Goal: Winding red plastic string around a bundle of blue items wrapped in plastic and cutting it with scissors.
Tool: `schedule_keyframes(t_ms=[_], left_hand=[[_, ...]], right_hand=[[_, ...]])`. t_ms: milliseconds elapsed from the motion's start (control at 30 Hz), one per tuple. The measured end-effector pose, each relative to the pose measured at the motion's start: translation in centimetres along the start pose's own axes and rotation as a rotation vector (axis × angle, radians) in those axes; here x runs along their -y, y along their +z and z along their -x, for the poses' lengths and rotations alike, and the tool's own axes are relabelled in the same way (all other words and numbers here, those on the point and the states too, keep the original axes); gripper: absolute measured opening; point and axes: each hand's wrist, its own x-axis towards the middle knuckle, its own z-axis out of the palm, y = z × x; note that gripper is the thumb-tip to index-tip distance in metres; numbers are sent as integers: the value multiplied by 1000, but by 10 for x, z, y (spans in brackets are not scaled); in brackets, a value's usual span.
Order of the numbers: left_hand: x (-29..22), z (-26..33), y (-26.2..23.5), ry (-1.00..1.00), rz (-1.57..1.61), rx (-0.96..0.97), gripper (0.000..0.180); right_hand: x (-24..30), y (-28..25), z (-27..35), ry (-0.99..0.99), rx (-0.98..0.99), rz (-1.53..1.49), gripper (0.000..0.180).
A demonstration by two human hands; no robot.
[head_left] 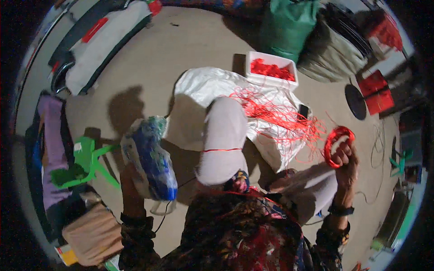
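Observation:
My right hand (346, 160) is raised at the right and grips a small coil of red cord (337, 143). From the coil, loose red cord (280, 118) trails left over a white sheet (203, 88) spread on the floor. A single red strand (221, 150) lies across my knee, which is covered in pale cloth (224, 140). My left hand (129, 180) holds up a blue and white plastic bag (151, 158) at the left; its fingers are mostly hidden behind the bag.
A white box holding red cord (271, 70) stands behind the sheet, with a green sack (287, 27) beyond it. A green plastic stool (88, 162) and piled cloth (92, 235) lie at my left. Red items (375, 90) and a dark disc (356, 101) sit at the right.

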Motion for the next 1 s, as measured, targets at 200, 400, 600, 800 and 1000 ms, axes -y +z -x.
schedule_keyframes(t_ms=[200,400,600,800,1000], left_hand=[[39,-48,-79,-78,-13,-115,43],[120,-81,-114,-367,-127,-241,39],[223,-129,-137,-523,-186,-233,41],[285,-204,-123,-543,-278,-169,45],[299,-285,-129,-300,-293,-52,49]], right_hand=[[-21,-1,7,15,-86,225,15],[-51,-58,-17,175,197,269,35],[-75,-15,-2,144,2,372,24],[-67,-59,5,-109,396,1230,25],[-81,-3,21,-142,259,1028,29]])
